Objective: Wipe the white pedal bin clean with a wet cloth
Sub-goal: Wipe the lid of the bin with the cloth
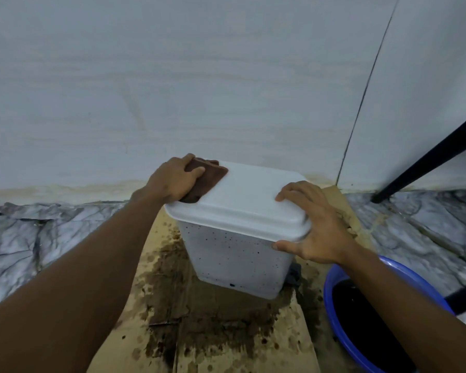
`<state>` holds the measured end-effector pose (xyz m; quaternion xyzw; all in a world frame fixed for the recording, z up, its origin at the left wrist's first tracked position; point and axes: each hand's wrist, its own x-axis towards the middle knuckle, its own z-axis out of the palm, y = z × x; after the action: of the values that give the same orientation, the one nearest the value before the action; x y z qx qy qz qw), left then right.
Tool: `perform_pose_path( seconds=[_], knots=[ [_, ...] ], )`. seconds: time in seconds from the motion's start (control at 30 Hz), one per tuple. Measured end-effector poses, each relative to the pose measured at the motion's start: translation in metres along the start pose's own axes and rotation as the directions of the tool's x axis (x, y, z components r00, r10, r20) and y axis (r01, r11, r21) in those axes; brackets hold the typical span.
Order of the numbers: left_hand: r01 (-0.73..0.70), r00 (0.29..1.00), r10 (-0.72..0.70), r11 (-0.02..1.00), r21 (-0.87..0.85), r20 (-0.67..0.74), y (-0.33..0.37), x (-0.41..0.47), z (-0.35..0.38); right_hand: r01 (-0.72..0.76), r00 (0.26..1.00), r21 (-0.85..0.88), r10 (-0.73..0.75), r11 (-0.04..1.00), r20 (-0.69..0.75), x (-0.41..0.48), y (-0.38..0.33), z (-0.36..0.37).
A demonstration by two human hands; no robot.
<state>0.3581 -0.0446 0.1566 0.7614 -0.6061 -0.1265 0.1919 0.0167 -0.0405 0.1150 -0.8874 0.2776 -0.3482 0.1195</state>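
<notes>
The white pedal bin (234, 254) stands on wet cardboard close to the wall, its lid (250, 195) closed and its front wall dotted with dark specks. My left hand (171, 179) presses a folded brown cloth (205, 181) flat onto the lid's far left corner. My right hand (315, 227) grips the lid's right edge, fingers on top and thumb under the rim. A dark pedal (293, 273) pokes out at the bin's lower right.
Stained, wet cardboard (172, 319) lies under the bin on a marble-patterned floor (24, 238). A blue basin (361, 319) of dark water sits at the lower right. Black furniture legs (428, 157) slant in from the right. A pale wall (172, 90) rises just behind.
</notes>
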Motion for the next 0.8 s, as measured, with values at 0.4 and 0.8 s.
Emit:
perform_pose_path(
  seconds=[0.4, 0.8],
  knots=[
    [0.149, 0.976, -0.147, 0.989, 0.003, -0.164, -0.009, -0.065, 0.004, -0.052, 0.996, 0.089, 0.046, 0.995, 0.078, 0.010, 0.012, -0.016],
    [-0.207, 0.976, 0.218, 0.917, 0.340, 0.009, 0.073, -0.088, 0.044, -0.113, 0.993, 0.063, 0.110, 0.992, 0.048, 0.011, 0.002, 0.000]
  ],
)
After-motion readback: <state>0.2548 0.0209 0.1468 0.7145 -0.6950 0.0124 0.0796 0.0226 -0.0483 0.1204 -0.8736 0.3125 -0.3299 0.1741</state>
